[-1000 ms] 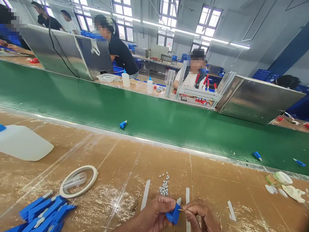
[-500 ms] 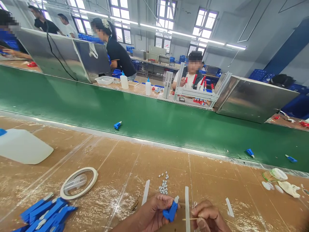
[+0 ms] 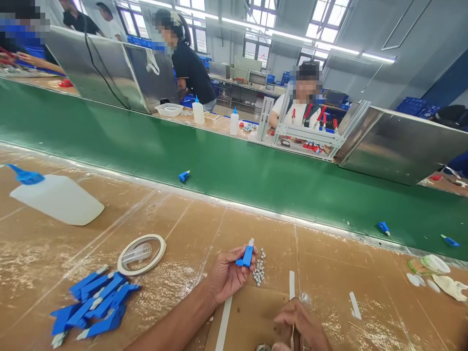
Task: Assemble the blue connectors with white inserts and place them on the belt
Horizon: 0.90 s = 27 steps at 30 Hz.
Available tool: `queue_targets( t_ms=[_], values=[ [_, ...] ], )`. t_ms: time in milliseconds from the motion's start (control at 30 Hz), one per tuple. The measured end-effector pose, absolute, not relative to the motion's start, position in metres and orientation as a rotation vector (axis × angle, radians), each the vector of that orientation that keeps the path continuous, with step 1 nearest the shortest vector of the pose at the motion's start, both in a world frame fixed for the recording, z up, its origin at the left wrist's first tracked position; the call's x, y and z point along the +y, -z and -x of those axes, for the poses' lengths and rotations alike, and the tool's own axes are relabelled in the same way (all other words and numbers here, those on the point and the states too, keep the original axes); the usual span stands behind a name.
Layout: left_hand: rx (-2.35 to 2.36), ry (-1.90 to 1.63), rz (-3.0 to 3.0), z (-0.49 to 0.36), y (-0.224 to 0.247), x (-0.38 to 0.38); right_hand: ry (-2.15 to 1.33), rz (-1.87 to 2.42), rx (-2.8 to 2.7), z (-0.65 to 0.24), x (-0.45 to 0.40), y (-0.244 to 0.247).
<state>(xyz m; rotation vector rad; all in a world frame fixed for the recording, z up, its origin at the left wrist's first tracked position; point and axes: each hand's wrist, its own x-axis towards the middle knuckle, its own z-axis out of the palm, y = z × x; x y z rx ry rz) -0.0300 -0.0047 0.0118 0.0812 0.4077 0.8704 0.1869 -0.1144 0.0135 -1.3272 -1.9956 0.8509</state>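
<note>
Between the fingers of my left hand is a blue plastic part with a pale tip pointing up. Just right of it lies a cluster of small grey-white pieces. My right hand is low in the view, over the edge of a cardboard sheet, beside a white tape strip. Its fingers are bent and blurred, and what they hold, if anything, cannot be made out. A round object shows partly at the bottom edge.
Blue parts lie piled at left, near a tape roll and a white bottle. Beyond runs a green belt with a few blue parts. A small tub stands at right. People work across the belt.
My left hand has moved up and left with the blue part, away from my right hand. My right hand has lowered slightly, and the thin stick no longer shows in it. The view has shifted.
</note>
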Motion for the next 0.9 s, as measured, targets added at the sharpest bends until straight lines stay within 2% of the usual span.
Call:
queue_targets(
  t_ms=[100,267,567,900],
  values=[
    [0.457,-1.0,0.019,0.034,-0.013,0.003,-0.698,1.506,-2.002,-0.183,-0.077,-0.021],
    [0.489,-0.999,0.035,0.033,-0.007,0.007,-0.386,1.281,-2.237,-0.176,-0.019,-0.005],
    [0.383,-0.919,-0.132,0.022,0.001,0.001,-0.342,1.204,-2.399,-0.18,0.01,0.009],
    [0.326,-0.919,-0.171,0.021,0.004,-0.001,-0.426,1.348,-2.504,-0.169,0.016,-0.02]
  ],
)
